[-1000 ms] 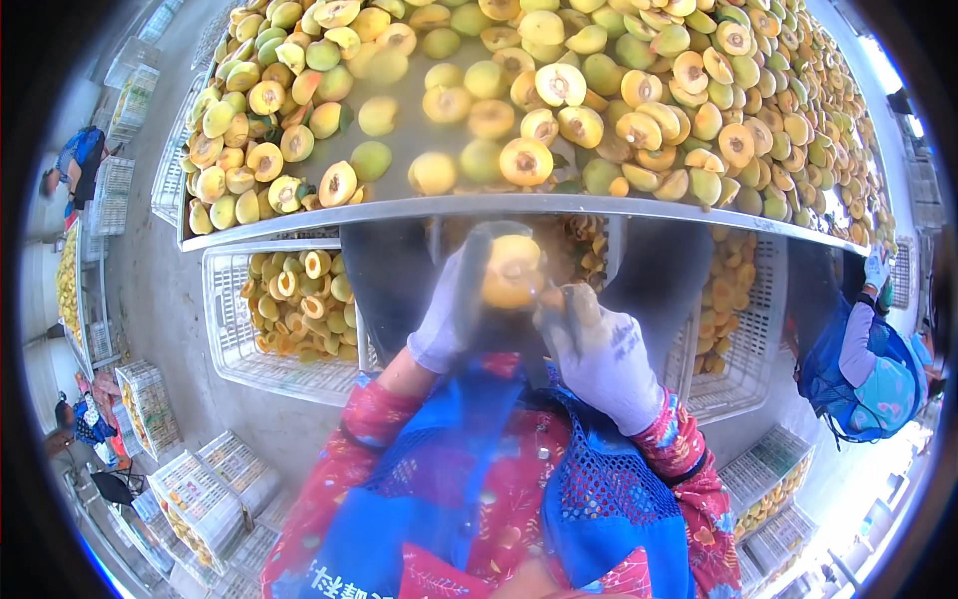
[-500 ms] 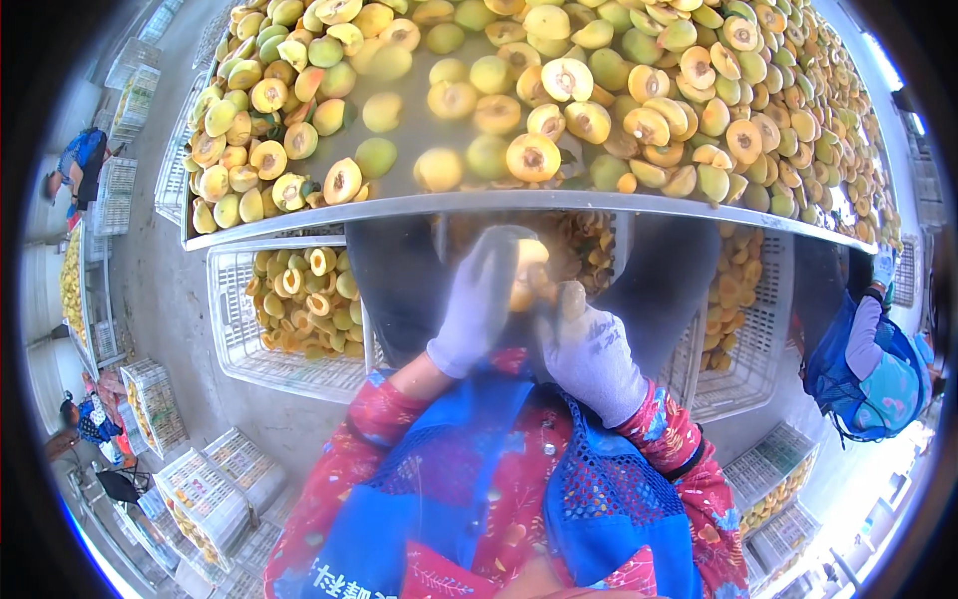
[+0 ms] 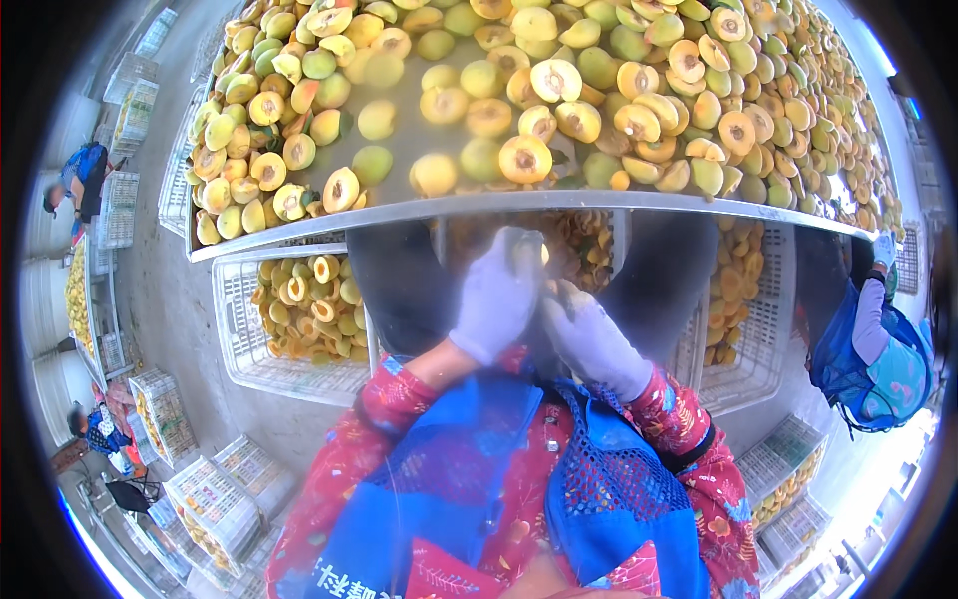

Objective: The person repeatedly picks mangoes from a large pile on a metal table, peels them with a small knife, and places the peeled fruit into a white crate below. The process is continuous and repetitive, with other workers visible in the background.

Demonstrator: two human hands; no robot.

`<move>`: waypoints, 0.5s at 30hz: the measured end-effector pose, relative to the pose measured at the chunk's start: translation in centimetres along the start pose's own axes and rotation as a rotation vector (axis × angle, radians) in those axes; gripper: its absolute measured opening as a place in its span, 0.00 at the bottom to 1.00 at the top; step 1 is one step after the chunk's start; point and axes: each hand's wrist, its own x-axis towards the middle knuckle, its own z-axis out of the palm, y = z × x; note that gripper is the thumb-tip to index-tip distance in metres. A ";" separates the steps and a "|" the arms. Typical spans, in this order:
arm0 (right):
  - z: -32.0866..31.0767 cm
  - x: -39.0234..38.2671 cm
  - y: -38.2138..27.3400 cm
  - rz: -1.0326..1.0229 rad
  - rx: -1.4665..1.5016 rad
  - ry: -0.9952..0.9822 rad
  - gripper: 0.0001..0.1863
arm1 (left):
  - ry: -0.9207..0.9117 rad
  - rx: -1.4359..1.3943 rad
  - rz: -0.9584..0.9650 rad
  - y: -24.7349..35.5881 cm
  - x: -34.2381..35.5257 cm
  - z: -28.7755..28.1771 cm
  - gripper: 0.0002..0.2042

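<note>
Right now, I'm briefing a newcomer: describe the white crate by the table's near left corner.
Find the big metal-edged table heaped with halved fruit. By its near left corner, left of the person's gloved left hand, sits a white crate. Unlike the floor crates farther left, its open top shows fruit halves with hollow centres.

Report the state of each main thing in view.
Left hand: gloved, curled around yellow fruit
Yellow fruit: mostly hidden
Right hand: gloved, bent, grip unclear
Table: unevenly covered
Fruit halves on table: some cut-side up, others skin-up
Left crate: holding cut fruit
Right crate: partly hidden, holding fruit
</note>
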 end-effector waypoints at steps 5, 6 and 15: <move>-1.3 0.2 -1.5 0.399 0.811 -0.160 0.12 | 0.098 0.094 0.211 0.3 -0.4 0.4 0.10; -1.3 0.1 -0.8 0.412 0.880 -0.174 0.12 | 0.106 0.098 0.209 -0.1 -0.2 0.7 0.10; -0.4 -1.2 0.9 0.659 1.828 -0.344 0.21 | -0.147 0.008 0.236 -0.9 -0.3 0.5 0.12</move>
